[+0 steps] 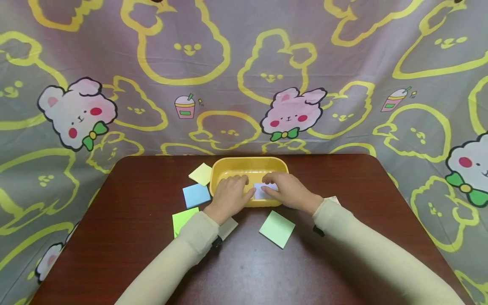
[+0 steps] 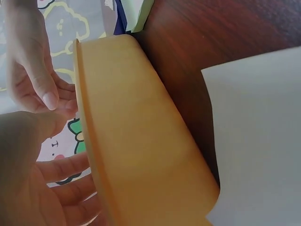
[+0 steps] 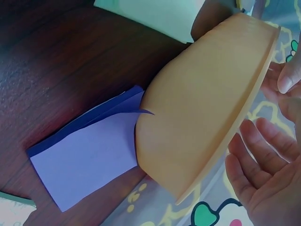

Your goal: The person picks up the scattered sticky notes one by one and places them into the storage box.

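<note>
My left hand (image 1: 230, 194) is over the left part of a yellow plastic tray (image 1: 249, 162), fingers loosely bent and thumb toward the middle. Facing it, my right hand (image 1: 291, 190) hovers over the tray's right part. Between the two thumbs a lavender sticky note (image 1: 260, 191) shows inside the tray, partly covered by the right fingers. In the right wrist view the right hand (image 3: 263, 174) has relaxed fingers by the tray's rim, with nothing visible between them. The left wrist view shows the left hand (image 2: 51, 179) with spread fingers behind the rim.
Sticky-note pads lie around the tray: pale yellow (image 1: 201, 173), blue (image 1: 196, 195), lime green (image 1: 184, 219), greyish white (image 1: 228, 229) and mint green (image 1: 277, 229). A purple pad (image 3: 89, 160) lies against the tray's right end. Near the right wrist is a patterned pad (image 1: 333, 200). A printed curtain (image 1: 228, 63) hangs behind.
</note>
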The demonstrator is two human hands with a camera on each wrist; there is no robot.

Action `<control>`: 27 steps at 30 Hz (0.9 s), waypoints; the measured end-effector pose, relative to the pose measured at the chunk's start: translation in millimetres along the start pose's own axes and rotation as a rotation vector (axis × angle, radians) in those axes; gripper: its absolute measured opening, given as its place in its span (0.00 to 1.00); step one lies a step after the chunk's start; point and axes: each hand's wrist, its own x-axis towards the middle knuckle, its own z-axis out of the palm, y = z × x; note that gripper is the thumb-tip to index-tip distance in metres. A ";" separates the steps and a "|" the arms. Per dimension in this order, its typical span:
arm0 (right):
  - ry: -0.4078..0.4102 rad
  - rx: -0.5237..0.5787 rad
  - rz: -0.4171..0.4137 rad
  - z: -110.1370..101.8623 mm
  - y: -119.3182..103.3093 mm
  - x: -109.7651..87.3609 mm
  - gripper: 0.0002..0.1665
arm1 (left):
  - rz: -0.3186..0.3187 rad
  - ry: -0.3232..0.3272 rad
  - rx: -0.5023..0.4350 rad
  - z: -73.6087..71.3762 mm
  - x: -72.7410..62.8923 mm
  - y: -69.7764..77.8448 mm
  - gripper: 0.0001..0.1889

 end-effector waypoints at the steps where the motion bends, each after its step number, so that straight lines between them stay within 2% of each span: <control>1: 0.005 -0.002 -0.003 0.2 -0.5 -0.3 0.16 | 0.000 0.001 -0.002 -0.7 -0.6 -0.3 0.18; 14: 0.044 0.000 -0.033 -0.4 -11.9 -1.4 0.16 | -0.005 0.039 -0.036 -3.7 -5.7 -8.1 0.18; 21: 0.063 -0.006 -0.063 2.7 -14.4 -1.1 0.16 | -0.030 0.015 -0.045 -5.9 -7.7 -10.1 0.18; 27: 0.074 -0.014 -0.072 7.5 -16.9 0.2 0.16 | -0.051 0.020 -0.025 -8.5 -9.1 -12.3 0.18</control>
